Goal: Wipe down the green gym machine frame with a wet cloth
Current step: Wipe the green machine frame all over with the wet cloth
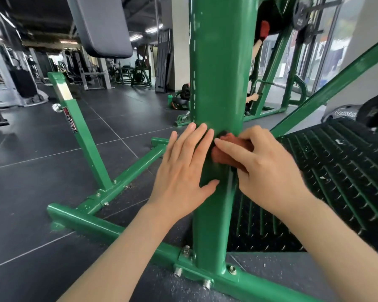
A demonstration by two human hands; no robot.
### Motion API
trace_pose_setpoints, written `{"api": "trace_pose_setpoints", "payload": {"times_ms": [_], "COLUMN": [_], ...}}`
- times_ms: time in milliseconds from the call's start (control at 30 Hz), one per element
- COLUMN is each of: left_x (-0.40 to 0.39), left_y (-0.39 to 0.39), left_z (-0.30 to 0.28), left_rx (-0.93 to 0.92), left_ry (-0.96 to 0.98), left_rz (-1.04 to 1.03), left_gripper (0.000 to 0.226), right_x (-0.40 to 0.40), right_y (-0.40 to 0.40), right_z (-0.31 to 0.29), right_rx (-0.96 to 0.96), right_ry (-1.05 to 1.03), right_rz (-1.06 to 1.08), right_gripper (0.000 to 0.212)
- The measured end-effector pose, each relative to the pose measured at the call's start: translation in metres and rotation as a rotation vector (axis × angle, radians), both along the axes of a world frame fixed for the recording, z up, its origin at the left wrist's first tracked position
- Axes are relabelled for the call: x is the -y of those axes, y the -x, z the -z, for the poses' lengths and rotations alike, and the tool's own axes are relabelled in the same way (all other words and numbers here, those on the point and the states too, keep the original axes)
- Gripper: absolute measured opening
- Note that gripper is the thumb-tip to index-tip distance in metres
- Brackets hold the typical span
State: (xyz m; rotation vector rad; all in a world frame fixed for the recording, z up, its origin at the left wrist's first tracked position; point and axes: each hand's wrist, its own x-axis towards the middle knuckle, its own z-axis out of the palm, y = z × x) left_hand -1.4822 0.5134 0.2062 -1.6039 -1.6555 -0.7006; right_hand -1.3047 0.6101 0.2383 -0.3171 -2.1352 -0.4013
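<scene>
The right hand (264, 164) grips a red-brown cloth (224, 154) against the green upright post (216, 73) — beside it the left hand (183, 171) lies flat, fingers straight, on the post's left face, above the bolted base bar (92, 223).

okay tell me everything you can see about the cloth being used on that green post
The cloth is rust-red, soft and bunched, mostly hidden. It is pressed against the front of the green upright post, about midway up. The right hand holds it in its grip, fingers over it. The left hand lies flat on the post beside it. Wetness cannot be told.
</scene>
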Motion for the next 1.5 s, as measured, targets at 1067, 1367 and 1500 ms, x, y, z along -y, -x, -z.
{"api": "trace_pose_setpoints", "payload": {"times_ms": [1067, 1367, 1500], "left_x": [0.000, -0.015, -0.025], "left_y": [-0.013, -0.059, -0.084], "left_z": [-0.056, -0.142, -0.188], "left_rx": [-0.009, -0.084, -0.125], "left_ry": [-0.117, -0.210, -0.340], "left_rz": [0.004, 0.103, 0.111], "left_gripper": [0.097, 0.085, 0.064], "right_x": [0.004, 0.002, 0.004], "right_y": [-0.002, -0.057, -0.088], "right_z": [-0.072, -0.147, -0.193], "right_rx": [-0.071, -0.156, -0.196], "right_ry": [-0.052, -0.152, -0.225], "right_rz": [0.081, 0.210, 0.280], "right_gripper": [0.057, 0.063, 0.058]}}
